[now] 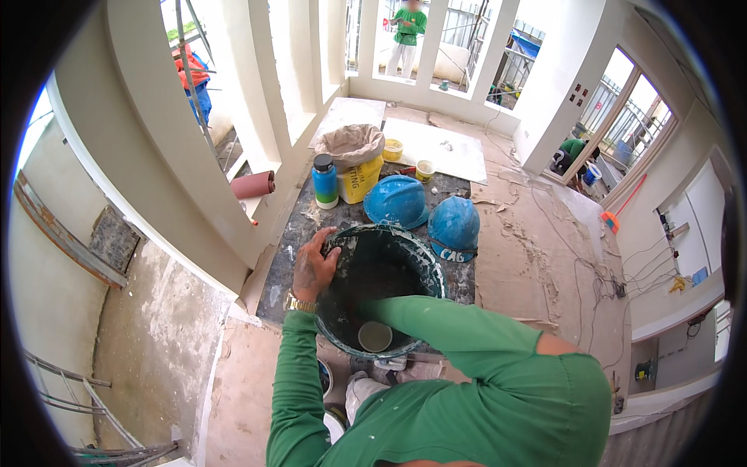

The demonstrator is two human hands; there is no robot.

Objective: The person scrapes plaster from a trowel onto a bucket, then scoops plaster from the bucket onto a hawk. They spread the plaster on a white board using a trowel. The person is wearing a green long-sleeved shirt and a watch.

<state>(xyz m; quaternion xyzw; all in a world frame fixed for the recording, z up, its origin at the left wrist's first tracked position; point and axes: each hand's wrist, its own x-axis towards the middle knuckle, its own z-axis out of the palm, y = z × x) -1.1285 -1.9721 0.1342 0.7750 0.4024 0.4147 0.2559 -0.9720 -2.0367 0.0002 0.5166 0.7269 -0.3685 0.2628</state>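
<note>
My left hand grips the left rim of a large dark green bucket, its fingers over the edge; a watch is on the wrist. The bucket's rim and inner wall are spattered pale. My right forearm reaches down into it from the right, and the hand is lost in the dark interior, so its fingers are hidden. A small round pale container is inside the bucket below that arm. Just beyond the bucket are two blue hard hats and a blue-green bottle with a black lid.
A yellow bag and small yellow tubs stand behind, near white boards. Cords cross the covered floor at right, by a long orange-handled tool. Two people in green are beyond window openings. A curved wall runs left.
</note>
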